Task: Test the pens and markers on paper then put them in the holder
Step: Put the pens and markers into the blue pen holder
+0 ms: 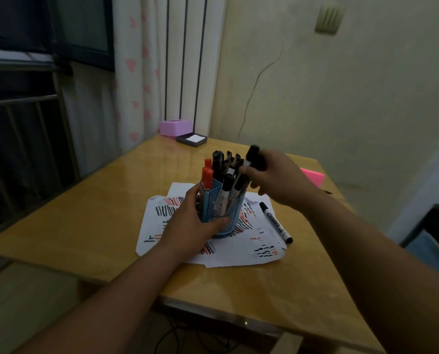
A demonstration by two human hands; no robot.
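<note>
A blue pen holder (232,213) stands on white paper sheets (254,249) covered in red and black test strokes. It is packed with several black-capped markers (221,162) and red-capped ones (207,175). My left hand (192,221) wraps around the holder's near left side. Over the holder's right side, my right hand (277,180) grips a black marker (251,155), tilted, with its lower end down among the others. One more black marker (275,222) lies loose on the paper to the right.
The yellow wooden table (98,226) stands against the wall. A purple box (175,127) and a dark tray holding white paper (191,139) sit at its far edge. A pink object (313,176) lies behind my right hand. A curtain hangs at the back left.
</note>
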